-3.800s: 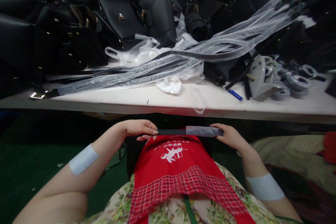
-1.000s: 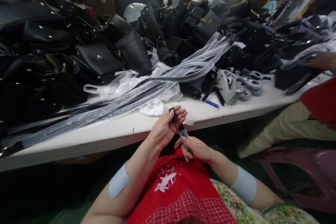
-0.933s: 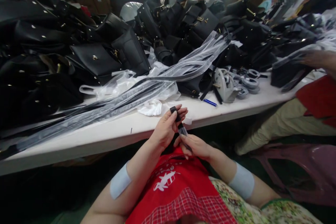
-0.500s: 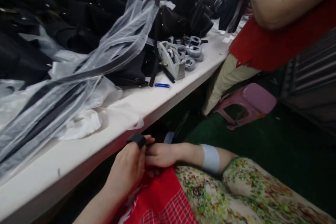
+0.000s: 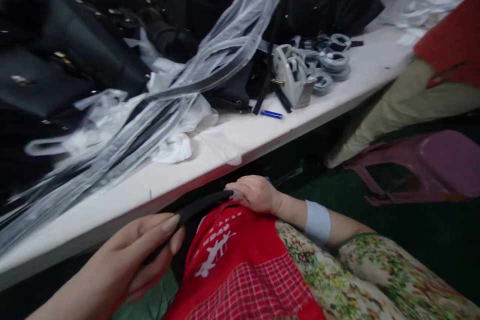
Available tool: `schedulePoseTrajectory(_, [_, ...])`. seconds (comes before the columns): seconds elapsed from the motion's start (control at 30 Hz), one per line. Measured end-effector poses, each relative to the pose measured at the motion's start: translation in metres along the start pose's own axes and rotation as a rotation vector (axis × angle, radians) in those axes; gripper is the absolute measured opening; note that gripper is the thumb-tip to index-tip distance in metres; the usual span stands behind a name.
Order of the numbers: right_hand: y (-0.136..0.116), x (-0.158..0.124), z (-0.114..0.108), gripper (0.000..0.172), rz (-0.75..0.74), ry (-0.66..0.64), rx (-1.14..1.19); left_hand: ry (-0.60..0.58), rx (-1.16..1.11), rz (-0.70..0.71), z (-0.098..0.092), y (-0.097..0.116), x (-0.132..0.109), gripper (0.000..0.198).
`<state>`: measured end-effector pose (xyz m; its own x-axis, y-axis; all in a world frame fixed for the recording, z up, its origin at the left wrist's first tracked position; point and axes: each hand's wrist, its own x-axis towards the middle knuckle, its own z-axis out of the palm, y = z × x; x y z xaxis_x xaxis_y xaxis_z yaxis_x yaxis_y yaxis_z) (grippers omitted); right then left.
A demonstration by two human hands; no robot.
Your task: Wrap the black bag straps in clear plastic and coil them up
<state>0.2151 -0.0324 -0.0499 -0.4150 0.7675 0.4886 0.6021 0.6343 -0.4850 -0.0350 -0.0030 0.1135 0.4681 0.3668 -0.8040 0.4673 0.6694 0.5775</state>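
A black strap stretches between my two hands, in front of the red apron I wear. My left hand pinches it between thumb and fingers at the lower left. Beyond the apron's top edge, my right hand is closed around the strap's other end, its fingers partly hidden. Both hands are just off the near edge of the white table. On that table lies a long bundle of black straps in clear plastic film.
Black bags with metal fittings are heaped along the back. A tape dispenser, tape rolls and a blue pen-like piece lie farther right. A co-worker in red stands beyond a pink stool.
My hands have moved apart, drawing the black strap out straight between them; before, they were together with it looped over the left hand. The view has swung left.
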Motion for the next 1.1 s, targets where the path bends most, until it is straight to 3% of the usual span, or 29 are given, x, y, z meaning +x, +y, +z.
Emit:
schedulePoseTrajectory(0.13, [-0.006,0.02,-0.007,0.042,-0.101,0.054,0.029,0.023,-0.084,0.096,0.006,0.011,-0.023,0.041])
schedulePoseTrajectory(0.33, [-0.025,0.061,-0.038,0.046,-0.212,0.118,-0.007,-0.004,0.01,0.184,0.014,0.032,-0.039,0.039])
schedulePoseTrajectory(0.53, [-0.053,0.1,-0.065,0.05,-0.434,0.065,-0.058,0.059,0.096,0.278,0.018,0.036,-0.046,0.038])
schedulePoseTrajectory(0.63, [-0.065,0.109,-0.069,0.049,-0.491,-0.007,-0.08,-0.004,-0.015,0.316,0.016,0.033,-0.04,0.036])
schedulePoseTrajectory(0.73, [-0.073,0.114,-0.071,0.046,-0.494,-0.107,-0.125,-0.15,-0.156,0.337,0.012,0.027,-0.031,0.037])
schedulePoseTrajectory(0.8, [-0.077,0.117,-0.073,0.044,-0.494,-0.198,-0.167,-0.185,-0.2,0.325,0.011,0.023,-0.024,0.044])
schedulePoseTrajectory(0.93, [-0.083,0.125,-0.071,0.039,-0.526,-0.304,-0.261,-0.13,-0.222,0.257,0.01,0.015,-0.008,0.069])
schedulePoseTrajectory(1.03, [-0.086,0.126,-0.066,0.033,-0.476,-0.332,-0.285,-0.106,-0.223,0.262,0.012,0.008,-0.003,0.066])
schedulePoseTrajectory(1.1, [-0.088,0.122,-0.063,0.037,-0.349,-0.346,-0.252,-0.057,-0.21,0.271,0.016,0.004,-0.004,0.063])
